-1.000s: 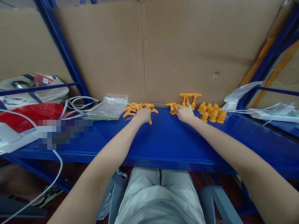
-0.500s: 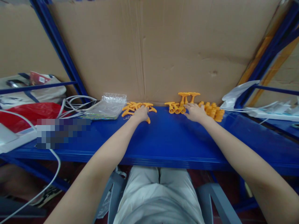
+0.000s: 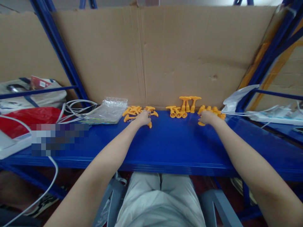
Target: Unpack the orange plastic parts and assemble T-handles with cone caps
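My left hand [image 3: 143,118] reaches into a pile of curved orange handle tops [image 3: 133,111], fingers bent down; what they pinch, if anything, is hidden. Small shiny bits, perhaps screws, lie beside it. My right hand [image 3: 207,117] is closed on an orange stem piece [image 3: 201,123] at the near left side of a cluster of orange stems [image 3: 216,110]. Between the hands, several orange T-shaped handles [image 3: 194,104] stand upright against the cardboard. In front of these, a few more lie with round hollow ends [image 3: 178,114] facing me.
A tall cardboard sheet [image 3: 170,60] backs the blue table [image 3: 163,145]. Clear plastic bags [image 3: 110,110] lie left of the pile. White cables [image 3: 71,107], a red bag [image 3: 44,115] and a blurred patch are further left. A white power strip [image 3: 274,116] sits at right.
My right hand has moved right, from beside the T-shaped handles to the stem cluster, and closed on a stem. My left hand stays at its pile. The view has tilted up slightly.
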A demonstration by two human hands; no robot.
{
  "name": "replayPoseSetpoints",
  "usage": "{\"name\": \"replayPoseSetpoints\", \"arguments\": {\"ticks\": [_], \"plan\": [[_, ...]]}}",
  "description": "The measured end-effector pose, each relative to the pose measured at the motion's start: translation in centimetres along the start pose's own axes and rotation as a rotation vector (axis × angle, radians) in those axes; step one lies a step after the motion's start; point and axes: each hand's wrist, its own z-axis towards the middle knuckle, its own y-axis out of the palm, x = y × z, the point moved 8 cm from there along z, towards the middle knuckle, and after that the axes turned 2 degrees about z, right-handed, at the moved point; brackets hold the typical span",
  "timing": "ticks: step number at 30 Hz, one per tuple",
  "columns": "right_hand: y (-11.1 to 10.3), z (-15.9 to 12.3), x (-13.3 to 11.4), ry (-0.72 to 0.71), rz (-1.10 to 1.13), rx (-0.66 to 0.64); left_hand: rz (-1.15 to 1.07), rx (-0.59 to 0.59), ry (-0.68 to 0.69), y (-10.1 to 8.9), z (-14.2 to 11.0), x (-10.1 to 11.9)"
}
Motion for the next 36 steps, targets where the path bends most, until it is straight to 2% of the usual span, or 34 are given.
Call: {"name": "replayPoseSetpoints", "arguments": {"ticks": [3, 7, 10, 12, 15, 20, 26, 29, 31, 36], "plan": [[0.7, -0.2, -1.3, 0.000, 0.076, -0.161, 0.014, 0.035, 0.009, -0.4, 0.0, 0.0], [0.1, -0.9, -4.1, -0.079, 0.247, -0.157, 0.085, 0.068, -0.089, -1.3, -0.4, -0.8], [1.0, -1.4, -5.7, -0.124, 0.458, -0.236, 0.121, 0.036, -0.171, -1.6, -1.0, -1.3], [1.7, -1.6, -6.5, -0.148, 0.593, -0.273, 0.112, 0.012, -0.178, -1.6, -1.3, -1.1], [2.0, -1.8, -7.4, -0.196, 0.686, -0.257, 0.104, 0.017, -0.157, -1.7, -1.3, -0.8], [1.7, -2.4, -9.5, -0.287, 0.647, -0.213, 0.134, 0.031, -0.137, -2.2, -1.0, -0.6], [0.5, -2.5, -10.7, -0.339, 0.636, -0.063, 0.167, -0.235, 0.047, -0.5, -1.4, 1.4], [0.1, -2.4, -10.2, -0.306, 0.593, 0.009, 0.181, -0.290, 0.090, 0.1, -1.4, 1.6], [0.0, -2.4, -10.2, -0.305, 0.528, 0.021, 0.162, -0.287, 0.113, 0.3, -1.4, 1.6], [-0.3, -2.8, -10.9, -0.344, 0.337, -0.001, 0.024, -0.176, 0.177, -0.2, -1.8, 3.1]]}}
